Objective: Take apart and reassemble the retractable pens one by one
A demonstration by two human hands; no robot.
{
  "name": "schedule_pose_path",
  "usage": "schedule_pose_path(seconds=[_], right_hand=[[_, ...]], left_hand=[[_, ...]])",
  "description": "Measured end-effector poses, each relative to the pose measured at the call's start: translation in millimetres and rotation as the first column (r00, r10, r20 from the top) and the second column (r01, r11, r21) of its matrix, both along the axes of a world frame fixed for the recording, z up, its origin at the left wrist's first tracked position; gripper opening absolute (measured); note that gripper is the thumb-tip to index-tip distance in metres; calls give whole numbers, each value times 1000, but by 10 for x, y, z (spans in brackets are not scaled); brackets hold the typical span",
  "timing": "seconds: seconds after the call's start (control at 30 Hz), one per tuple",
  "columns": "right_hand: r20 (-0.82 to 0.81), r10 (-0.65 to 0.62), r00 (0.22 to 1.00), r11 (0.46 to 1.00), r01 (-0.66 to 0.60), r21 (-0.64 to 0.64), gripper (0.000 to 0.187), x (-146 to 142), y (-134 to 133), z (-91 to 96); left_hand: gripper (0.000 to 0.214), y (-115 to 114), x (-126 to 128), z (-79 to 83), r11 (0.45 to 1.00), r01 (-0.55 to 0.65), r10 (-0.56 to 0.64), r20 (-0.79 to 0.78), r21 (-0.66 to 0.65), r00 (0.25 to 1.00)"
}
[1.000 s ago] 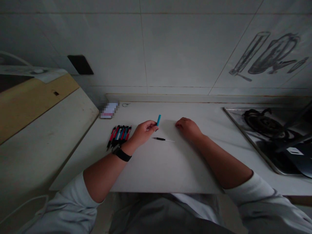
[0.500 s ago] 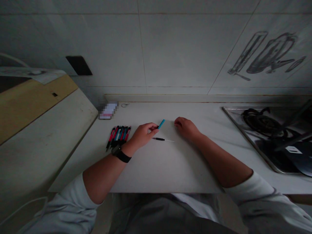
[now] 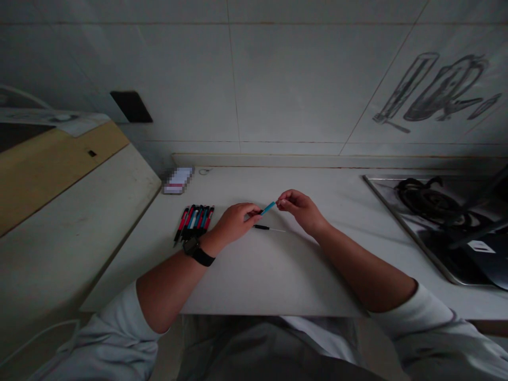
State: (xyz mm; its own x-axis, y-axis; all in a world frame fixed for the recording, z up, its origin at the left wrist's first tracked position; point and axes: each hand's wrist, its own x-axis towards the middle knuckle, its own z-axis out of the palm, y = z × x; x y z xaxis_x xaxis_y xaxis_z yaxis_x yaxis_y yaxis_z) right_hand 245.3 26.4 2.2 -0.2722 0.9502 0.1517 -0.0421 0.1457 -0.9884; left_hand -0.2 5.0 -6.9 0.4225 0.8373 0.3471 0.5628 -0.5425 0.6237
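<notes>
My left hand, with a black watch on the wrist, grips the dark end of a blue pen barrel just above the white counter. My right hand has its fingers pinched at the barrel's far tip; whether it holds a small part there is too small to tell. A thin pen refill with a black end lies on the counter right below both hands. Several red, blue and black pens lie side by side to the left of my left hand.
A small box and a little ring lie near the back wall. At the right, a gas stove is set into the counter. A wooden board slopes at the left. My lap is under the counter's front edge.
The blue barrel tilted from upright to nearly level, pointing right. My right hand lifted from the counter and moved left to pinch at its tip.
</notes>
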Motion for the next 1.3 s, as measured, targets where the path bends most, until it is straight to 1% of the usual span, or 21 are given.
schedule_pose_path(seconds=[0.23, 0.4, 0.63, 0.73, 0.93, 1.03, 1.1, 1.2, 1.3], right_hand=[[-57, -6, 998, 998, 2, -63, 37, -42, -49, -11], [-42, 32, 999, 997, -35, -72, 36, -52, -72, -23], [-92, 52, 994, 994, -60, -95, 35, -72, -95, -21], [-87, 54, 995, 992, -64, -111, 36, -72, -104, -12], [-97, 108, 989, 990, -116, -80, 35, -79, -120, 3], [-54, 138, 989, 989, -141, -54, 37, -88, -121, -10], [-15, 149, 989, 988, -149, -32, 35, -85, -117, -14], [-35, 109, 993, 994, -110, -20, 32, -47, -90, 12], [-106, 5, 994, 1000, -6, -15, 33, 39, -29, 79]], left_hand=[[14, -14, 13, 12, 1000, 29, -29, -16, 4, 999], [13, -25, 20, 31, 1000, 28, -28, 8, 0, 1000], [12, -37, 19, 38, 999, 40, -39, -5, 9, 999], [11, -38, 21, 52, 999, 39, -39, -1, 14, 999], [9, -45, 20, 73, 999, 39, -40, 19, 31, 999], [8, -47, 20, 64, 997, 51, -52, 17, 57, 999], [9, -45, 18, 49, 996, 63, -64, 18, 70, 998], [17, -35, 9, 24, 996, 58, -59, 15, 74, 998], [30, -21, -5, 3, 991, 83, -75, -72, 104, 995]])
